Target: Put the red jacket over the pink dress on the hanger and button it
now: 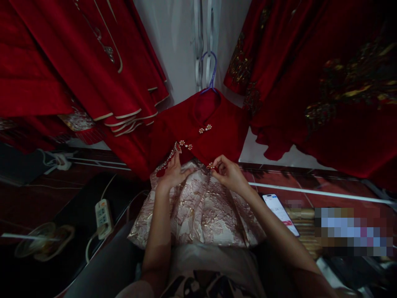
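Observation:
A small red dress top (223, 140) with a pale pink brocade skirt (198, 207) hangs in front of me on a purple hanger (214, 70). My left hand (173, 176) lies on the front where red meets brocade, fingers stretched out beside a beaded trim (167, 159). Thumb and fingertips of my right hand (229, 174) pinch a flower-shaped jewelled fastener (211, 165) at the red top's lower edge. Higher up sit another jewelled fastener (205, 128) near the collar and one more (186, 145) above my left hand.
Red garments (71, 54) hang at the left, others with gold embroidery (350, 87) at the right. A lit phone (281, 215) lies right of my arm. At the left are a power strip (104, 218) and a clear plastic cup (37, 240). A white rod (310, 191) crosses at right.

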Available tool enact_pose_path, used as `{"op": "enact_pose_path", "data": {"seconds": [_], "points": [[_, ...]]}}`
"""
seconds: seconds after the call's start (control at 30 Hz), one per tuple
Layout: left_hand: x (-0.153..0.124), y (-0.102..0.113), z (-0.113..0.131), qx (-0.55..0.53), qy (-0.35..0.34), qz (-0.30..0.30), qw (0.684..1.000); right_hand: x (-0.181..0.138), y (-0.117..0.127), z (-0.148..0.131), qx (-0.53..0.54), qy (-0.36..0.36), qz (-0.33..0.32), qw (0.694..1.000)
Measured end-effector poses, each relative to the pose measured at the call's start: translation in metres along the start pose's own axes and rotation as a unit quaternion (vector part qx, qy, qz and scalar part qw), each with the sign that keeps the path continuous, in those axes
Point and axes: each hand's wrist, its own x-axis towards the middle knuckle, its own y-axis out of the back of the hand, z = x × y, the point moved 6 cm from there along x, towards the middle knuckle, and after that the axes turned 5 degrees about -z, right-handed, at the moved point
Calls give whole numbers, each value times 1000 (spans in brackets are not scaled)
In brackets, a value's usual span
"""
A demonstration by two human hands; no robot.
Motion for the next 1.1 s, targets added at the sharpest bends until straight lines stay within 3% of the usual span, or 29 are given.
{"op": "enact_pose_path", "data": {"seconds": [0.13,0.37,0.53,0.63,0.8,1.0,1.1], "points": [[-1,-2,-1,-14,20,-26,999,0,0,1,5,5,-1,1000],[3,-2,-16,6,61,19,998,0,-1,1,-6,12,-6,1000],[4,9,-30,41,88,89,991,0,-1,4,-5,14,3,1000],[9,12,-43,28,73,113,991,0,-3,4,-17,17,-7,1000],[16,5,-57,-64,53,110,990,0,-8,1,-33,37,-27,998],[16,-10,-62,17,126,70,989,-1,-10,2,-36,37,-32,998],[17,-4,-66,30,132,96,986,0,-10,1,-41,36,-30,998]]}}
